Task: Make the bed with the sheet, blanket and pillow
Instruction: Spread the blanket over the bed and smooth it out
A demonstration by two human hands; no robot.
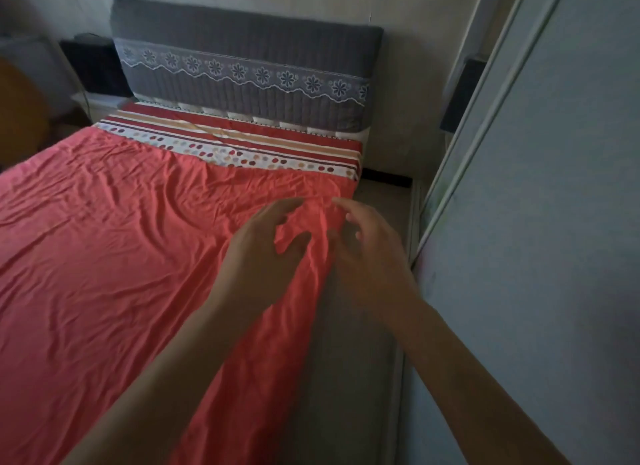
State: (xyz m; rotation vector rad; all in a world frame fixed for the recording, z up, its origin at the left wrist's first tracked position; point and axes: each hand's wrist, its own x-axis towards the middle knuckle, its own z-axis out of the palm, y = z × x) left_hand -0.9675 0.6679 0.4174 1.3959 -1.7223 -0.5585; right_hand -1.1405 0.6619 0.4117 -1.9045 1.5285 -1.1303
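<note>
A wrinkled coral-red sheet is spread over most of the bed. Beyond its top edge shows a striped, dotted under-sheet, up against the grey padded headboard. My left hand hovers over the red sheet near its right edge, fingers spread and loosely bent, holding nothing. My right hand is beside it over the sheet's right edge, fingers loose and slightly blurred, also holding nothing. No pillow or blanket is in view.
A grey mattress side runs down the bed's right edge. Close on the right stands a tall pale wardrobe door, leaving a narrow gap. A dark box and white bedside unit sit left of the headboard.
</note>
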